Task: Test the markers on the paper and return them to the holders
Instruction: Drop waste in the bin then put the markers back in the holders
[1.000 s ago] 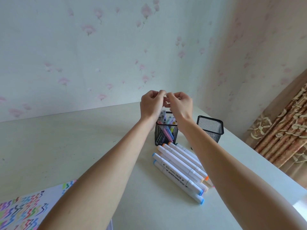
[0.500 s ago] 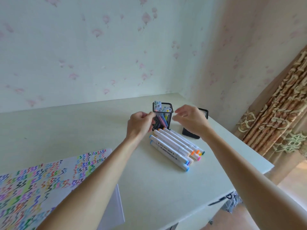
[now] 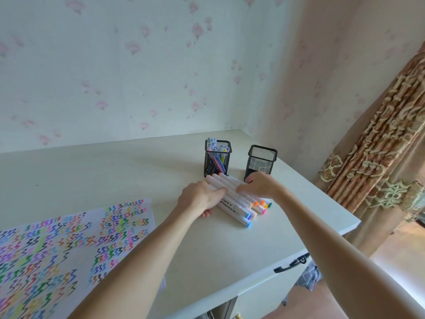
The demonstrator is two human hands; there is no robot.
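Down in the near left corner, the paper [image 3: 69, 245] full of bright squiggles lies on the white desk [image 3: 207, 249]; the picture's edge cuts it off. Farther on, both hands lie on a row of white markers [image 3: 239, 203]. Left hand [image 3: 202, 199] has flat fingers on them, hiding their middles. Right hand [image 3: 259, 186] curls loosely over the row; its grip is unclear. Behind stand two black holders: the left holder [image 3: 218, 161] has pens, the right holder [image 3: 261, 162] looks dark inside.

I see a white table [image 3: 207, 249] set into a corner of pink-flowered wallpaper [image 3: 138, 65]. A brown patterned curtain [image 3: 379, 146] hangs at right; a black drawer handle [image 3: 291, 263] shows below the table edge.
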